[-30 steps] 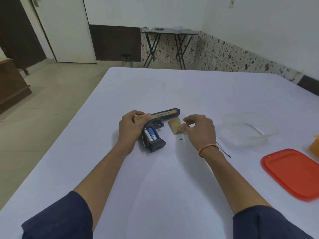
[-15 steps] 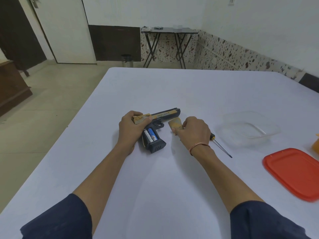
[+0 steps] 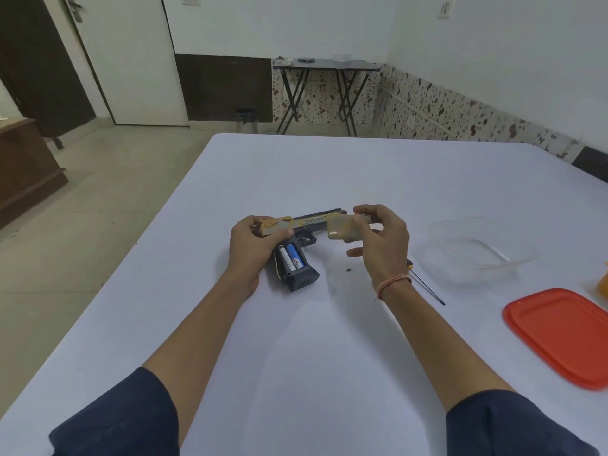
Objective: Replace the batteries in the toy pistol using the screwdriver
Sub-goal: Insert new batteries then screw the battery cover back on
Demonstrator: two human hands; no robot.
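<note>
Pistol (image 3: 306, 225) lies on its side on the table (image 3: 329, 357), muzzle pointing away and to the right, grip toward the person
- Look: black frame and trigger guard; tan-gold slide with a line of dark print, too small to read; ribbed black butt
- Grip side is uncovered: two batteries (image 3: 291, 258) sit side by side in the bay, one blue-labelled, one pale
- Left hand (image 3: 253, 245): closed round the rear of the pistol's slide, thumb laid over the top, holding it down
- Right hand (image 3: 378, 241): just right of the pistol's muzzle, off the table; thumb and fingers pinch the tan cover (image 3: 340, 230), lower fingers loose
- Small dark speck (image 3: 348, 269) on the table right of the pistol's grip, too small to identify
- Screwdriver (image 3: 426, 286): flat on the table, right of the pistol, untouched; handle mostly hidden behind the right wrist, thin dark shaft showing
- Clear tub (image 3: 477, 255) further right of the pistol; red lid (image 3: 559, 334) beyond it, nearer the person
</note>
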